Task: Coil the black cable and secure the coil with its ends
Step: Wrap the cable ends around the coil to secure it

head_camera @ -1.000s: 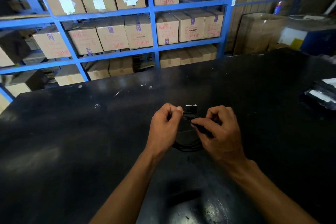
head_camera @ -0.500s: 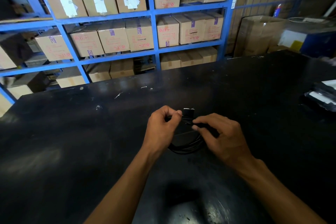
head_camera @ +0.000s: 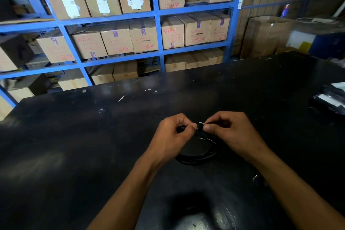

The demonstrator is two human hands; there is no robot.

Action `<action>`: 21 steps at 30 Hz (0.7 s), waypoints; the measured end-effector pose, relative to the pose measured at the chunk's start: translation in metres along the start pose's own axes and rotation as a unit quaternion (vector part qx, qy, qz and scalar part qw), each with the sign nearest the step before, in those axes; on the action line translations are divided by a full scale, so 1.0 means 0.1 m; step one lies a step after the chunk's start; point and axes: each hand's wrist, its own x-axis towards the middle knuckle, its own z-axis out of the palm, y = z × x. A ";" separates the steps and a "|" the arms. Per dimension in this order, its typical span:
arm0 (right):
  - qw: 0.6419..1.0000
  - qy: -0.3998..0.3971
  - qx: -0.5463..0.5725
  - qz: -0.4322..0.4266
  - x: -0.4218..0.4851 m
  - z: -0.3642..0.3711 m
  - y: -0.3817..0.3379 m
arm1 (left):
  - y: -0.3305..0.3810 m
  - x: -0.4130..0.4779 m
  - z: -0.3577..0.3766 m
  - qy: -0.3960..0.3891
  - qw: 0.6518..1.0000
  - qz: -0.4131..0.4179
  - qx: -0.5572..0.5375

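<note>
A black cable [head_camera: 197, 157] hangs as a small coil between my two hands, just above the black table [head_camera: 74, 145]. My left hand [head_camera: 172, 134] pinches the top of the coil from the left. My right hand [head_camera: 233, 132] pinches it from the right, thumb against the wrapped part. A connector end [head_camera: 201, 124] with a pale tip shows between the fingertips. The upper part of the coil is hidden by my fingers.
Black and white packets [head_camera: 330, 99] lie at the table's right edge. A small dark object [head_camera: 258, 179] lies by my right forearm. Blue shelving [head_camera: 158, 15] with cardboard boxes [head_camera: 115, 41] stands beyond the far edge.
My right hand has closed into a pinch at the top of the coil, close to the left hand's fingertips. The connector end now sits between both hands.
</note>
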 end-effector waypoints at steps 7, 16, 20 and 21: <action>0.999 -0.030 -0.020 0.038 0.00 -0.04 -0.03 | -0.01 -0.01 0.04 -0.010 0.999 0.021 0.029; 0.996 -0.043 -0.051 0.051 -0.03 -0.03 0.00 | -0.04 -0.02 0.10 0.009 0.999 0.024 0.024; 0.995 0.018 -0.087 0.044 -0.05 0.09 0.05 | -0.06 -0.03 0.12 0.022 1.000 0.015 0.017; 0.996 0.016 -0.070 0.049 -0.05 0.10 0.06 | -0.07 -0.03 0.11 0.023 0.999 0.012 0.022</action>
